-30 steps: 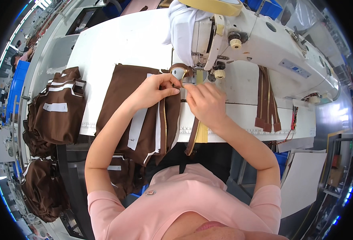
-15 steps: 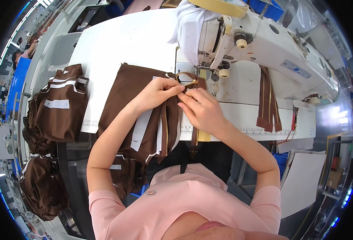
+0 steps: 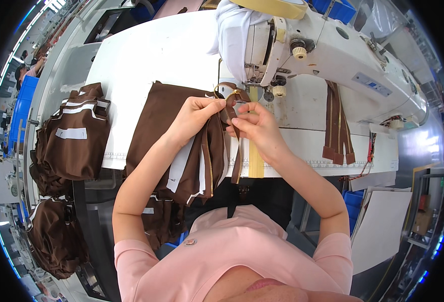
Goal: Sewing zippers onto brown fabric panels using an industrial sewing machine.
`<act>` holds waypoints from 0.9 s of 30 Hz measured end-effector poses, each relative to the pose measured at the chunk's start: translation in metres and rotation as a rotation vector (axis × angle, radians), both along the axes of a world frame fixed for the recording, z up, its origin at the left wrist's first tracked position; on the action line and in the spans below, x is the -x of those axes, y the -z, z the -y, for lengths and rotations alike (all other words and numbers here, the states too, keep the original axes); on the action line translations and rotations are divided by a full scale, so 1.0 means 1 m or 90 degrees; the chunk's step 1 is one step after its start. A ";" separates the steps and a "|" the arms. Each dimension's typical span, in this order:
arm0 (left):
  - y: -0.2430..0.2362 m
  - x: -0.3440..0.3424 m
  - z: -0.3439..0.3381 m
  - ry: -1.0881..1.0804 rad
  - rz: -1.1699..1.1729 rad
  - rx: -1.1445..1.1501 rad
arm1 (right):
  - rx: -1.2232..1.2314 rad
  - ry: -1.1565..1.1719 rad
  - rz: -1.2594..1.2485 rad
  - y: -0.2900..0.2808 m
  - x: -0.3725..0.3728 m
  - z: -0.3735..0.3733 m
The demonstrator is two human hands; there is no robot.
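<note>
A brown fabric piece (image 3: pixel 154 116) with white strips and a gold-toothed zipper lies at the table's front edge, partly hanging over. My left hand (image 3: pixel 194 118) pinches a brown zipper tape (image 3: pixel 238 161) with gold teeth near its upper end, thumb against index finger. The tape curls into a loop above my fingers and dangles down past the table's ruler edge. My right hand (image 3: pixel 262 128) has its fingers curled and its thumb against the same tape, just right of my left hand. Just beyond both hands is the needle area of a white sewing machine (image 3: pixel 327 55).
Brown zipper strips (image 3: pixel 338 126) lie at the right of the white table (image 3: pixel 156 45). Stacked brown pieces (image 3: pixel 76 136) hang at the left. White cloth (image 3: pixel 232 40) and a yellow tape roll (image 3: pixel 277 7) rest on the machine. White boards (image 3: pixel 383 226) lean at the lower right.
My right hand has shifted slightly right and its fingers have loosened from a tight pinch. The zipper tape now hangs apart from the yellow strip, further left, and its upper loop has changed shape.
</note>
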State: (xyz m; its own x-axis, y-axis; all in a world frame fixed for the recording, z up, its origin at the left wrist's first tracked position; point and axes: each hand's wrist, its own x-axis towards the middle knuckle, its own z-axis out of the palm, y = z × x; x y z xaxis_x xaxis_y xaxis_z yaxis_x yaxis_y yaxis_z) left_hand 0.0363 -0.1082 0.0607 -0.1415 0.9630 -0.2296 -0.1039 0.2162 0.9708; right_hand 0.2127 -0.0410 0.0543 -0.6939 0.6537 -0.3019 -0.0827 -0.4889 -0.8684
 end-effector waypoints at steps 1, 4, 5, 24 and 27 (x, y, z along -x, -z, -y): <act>0.001 -0.003 0.000 -0.016 -0.014 -0.029 | -0.020 -0.002 0.015 -0.003 -0.002 0.001; -0.003 -0.011 0.002 -0.072 -0.063 -0.052 | -0.085 -0.001 0.060 -0.001 -0.003 0.003; -0.003 -0.013 0.002 -0.071 -0.063 -0.051 | -0.132 0.001 0.089 0.001 -0.002 0.004; -0.003 -0.013 -0.004 -0.018 -0.104 -0.029 | -0.812 0.493 0.948 0.004 -0.268 -0.086; 0.006 -0.012 -0.006 -0.022 -0.069 -0.040 | -0.748 0.346 1.076 0.014 -0.276 -0.096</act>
